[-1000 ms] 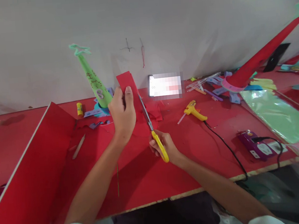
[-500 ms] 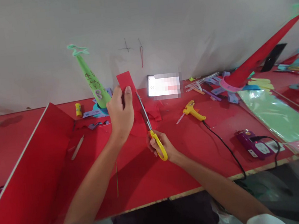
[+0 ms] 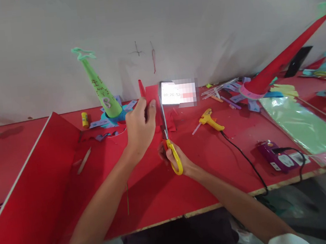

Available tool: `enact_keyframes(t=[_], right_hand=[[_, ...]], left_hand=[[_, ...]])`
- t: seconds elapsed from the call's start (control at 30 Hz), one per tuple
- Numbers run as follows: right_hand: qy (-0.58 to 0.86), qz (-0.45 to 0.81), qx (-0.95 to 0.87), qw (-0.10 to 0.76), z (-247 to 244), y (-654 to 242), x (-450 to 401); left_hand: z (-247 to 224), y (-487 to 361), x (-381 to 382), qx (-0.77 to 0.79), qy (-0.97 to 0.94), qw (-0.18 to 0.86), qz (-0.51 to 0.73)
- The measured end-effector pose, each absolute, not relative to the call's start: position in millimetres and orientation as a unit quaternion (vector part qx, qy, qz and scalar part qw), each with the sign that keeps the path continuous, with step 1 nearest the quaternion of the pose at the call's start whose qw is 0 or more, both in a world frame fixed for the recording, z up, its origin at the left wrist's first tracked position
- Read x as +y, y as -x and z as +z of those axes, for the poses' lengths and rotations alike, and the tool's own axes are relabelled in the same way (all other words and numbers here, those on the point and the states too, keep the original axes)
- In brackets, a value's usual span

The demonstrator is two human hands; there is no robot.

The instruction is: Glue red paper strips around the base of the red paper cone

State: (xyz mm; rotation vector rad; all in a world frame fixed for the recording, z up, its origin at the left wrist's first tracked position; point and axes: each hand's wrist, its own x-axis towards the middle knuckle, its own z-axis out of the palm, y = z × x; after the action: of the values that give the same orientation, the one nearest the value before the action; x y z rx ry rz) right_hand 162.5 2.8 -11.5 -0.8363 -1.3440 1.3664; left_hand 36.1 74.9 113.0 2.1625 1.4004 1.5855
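Between the thumb and fingers of my left hand (image 3: 141, 126) is a piece of red paper (image 3: 152, 94), held up above the table. A second narrow red strip rises just left of my fingers; whether it joins the paper I cannot tell. My right hand (image 3: 180, 157) grips yellow-handled scissors (image 3: 175, 161) with the blades pointing up along the paper's right edge. The blades look nearly closed. Red paper scraps (image 3: 170, 123) lie behind the scissors on the red table (image 3: 156, 200). Left of my left hand stands a green paper cone (image 3: 101, 87) with dark writing on it.
A yellow glue gun (image 3: 211, 121) lies to the right, its cord running to a purple power socket (image 3: 279, 156). A phone (image 3: 174, 93) leans on the wall. A red cone (image 3: 279, 63) and green plastic-wrapped sheets (image 3: 305, 122) are farther right. A red board (image 3: 33, 190) stands at left.
My left hand has shifted right with the red paper, which now stands more upright and shows a separate strip at left. The scissors have turned closer to vertical.
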Motion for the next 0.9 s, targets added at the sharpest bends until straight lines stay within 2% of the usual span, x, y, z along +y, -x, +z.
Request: enact_keyframes(t=[0.9], right_hand=[[0.377, 0.586, -0.497, 0.517, -3, -166, -4]], left_hand=[[109, -37, 78, 0.462, -0.704, 0.108, 0.528]])
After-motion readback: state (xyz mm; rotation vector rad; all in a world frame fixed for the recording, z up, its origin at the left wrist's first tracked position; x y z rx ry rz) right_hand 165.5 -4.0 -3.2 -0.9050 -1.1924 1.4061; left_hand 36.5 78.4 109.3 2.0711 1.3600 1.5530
